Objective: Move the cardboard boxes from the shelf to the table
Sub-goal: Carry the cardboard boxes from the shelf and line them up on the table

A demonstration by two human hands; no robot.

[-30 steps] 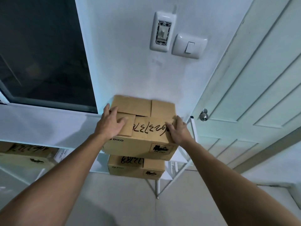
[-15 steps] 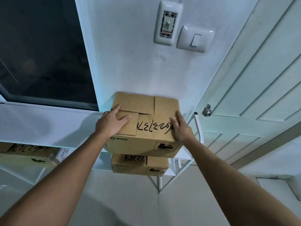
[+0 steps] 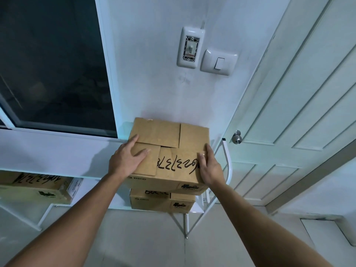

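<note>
Head cam, only view. Top cardboard box (image 3: 169,149) sits centre frame on the white wire shelf (image 3: 228,166), stacked on a lower box (image 3: 161,201) that shows only its front face and a strip of lid. Top box back edge is close to the wall; can't tell if it touches.

Left hand (image 3: 125,160) at 9 o'clock of the top box: palm flat on the lid's near-left flap, fingers spread, thumb (image 3: 142,153) pointing toward 2 o'clock across the flap. Fingers extended, not curled round anything; resting on cardboard, no clamp visible.

Right hand (image 3: 210,166) at 3 o'clock of the box: palm against the near-right edge, fingers lying along the right side of the lid toward 12 o'clock. Partly wrapped over the corner, pressing inward. The box sits between the two palms; whether it is lifted off the lower box I can't tell.

Lid has black handwritten digits (image 3: 177,164), upside down from here. Front face carries a PICO print and a black label.

Third box (image 3: 34,187) at 9 o'clock of the frame, on the same shelf level as the lower box, well apart from the stack.

Surroundings: dark window (image 3: 52,64) at 10 o'clock, wall switch (image 3: 218,62) and a breaker-type plate (image 3: 190,48) at 12 o'clock, panelled door (image 3: 298,112) with round knob (image 3: 237,138) at 3 o'clock.
</note>
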